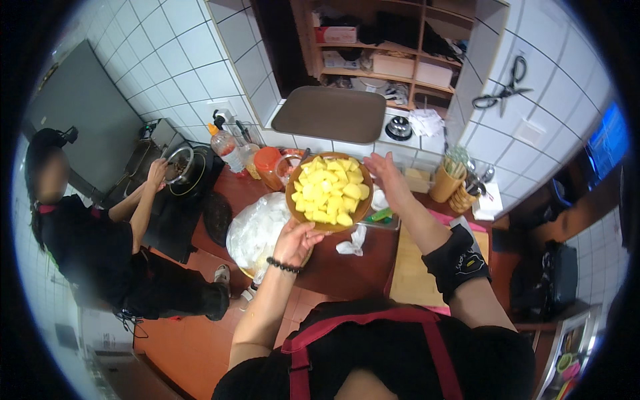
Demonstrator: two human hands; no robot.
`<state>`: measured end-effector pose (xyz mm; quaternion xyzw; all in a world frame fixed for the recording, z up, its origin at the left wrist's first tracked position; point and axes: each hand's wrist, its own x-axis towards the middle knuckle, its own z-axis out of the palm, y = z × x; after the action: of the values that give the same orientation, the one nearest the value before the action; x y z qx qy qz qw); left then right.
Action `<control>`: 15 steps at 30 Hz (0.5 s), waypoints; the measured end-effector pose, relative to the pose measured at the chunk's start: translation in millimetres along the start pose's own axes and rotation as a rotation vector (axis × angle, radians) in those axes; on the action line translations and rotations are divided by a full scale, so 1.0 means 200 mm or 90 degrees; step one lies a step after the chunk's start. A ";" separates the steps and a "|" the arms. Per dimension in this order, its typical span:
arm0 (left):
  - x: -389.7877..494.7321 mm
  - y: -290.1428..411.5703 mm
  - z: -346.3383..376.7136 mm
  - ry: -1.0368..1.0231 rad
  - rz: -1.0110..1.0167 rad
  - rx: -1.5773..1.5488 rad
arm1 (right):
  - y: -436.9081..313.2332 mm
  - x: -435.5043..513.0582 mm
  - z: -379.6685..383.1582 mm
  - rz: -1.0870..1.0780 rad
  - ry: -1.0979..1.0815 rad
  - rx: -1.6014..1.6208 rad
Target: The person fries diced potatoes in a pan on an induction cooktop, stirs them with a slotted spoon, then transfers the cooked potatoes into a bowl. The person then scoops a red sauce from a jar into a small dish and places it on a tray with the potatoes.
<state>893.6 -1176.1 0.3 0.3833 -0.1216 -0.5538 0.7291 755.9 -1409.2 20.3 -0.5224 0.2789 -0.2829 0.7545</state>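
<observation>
A brown bowl (pixel 296 214) heaped with cut yellow potato chunks (pixel 327 190) is held up over the red counter. My left hand (pixel 294 242) grips its near left rim, thumb on top and fingers under it. At the bowl's right side my right hand (pixel 387 180) is raised with its fingers apart; whether a fingertip touches the rim cannot be told. Left of the bowl, a clear plastic bag (pixel 260 230) with white contents rests in a basket. A crumpled white tissue (pixel 353 242) lies on the counter just below the bowl.
A co-worker (pixel 90 245) at the left holds a metal pan (pixel 180 165) by the stove. A wooden cutting board (pixel 415 272) lies at right, near utensil holders (pixel 446 182). A brown tray (pixel 330 114) and a call bell (pixel 399 128) stand on the ledge; scissors (pixel 505 90) hang on the wall.
</observation>
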 end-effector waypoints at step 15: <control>1.29 0.55 -0.23 0.053 0.002 -0.011 | 0.27 0.89 -0.10 -0.189 -0.100 -1.053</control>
<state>1093.1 -1378.8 -18.1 0.3997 -0.0869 -0.5369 0.7379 870.2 -1533.6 -58.1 -0.9560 0.2713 -0.0470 0.1011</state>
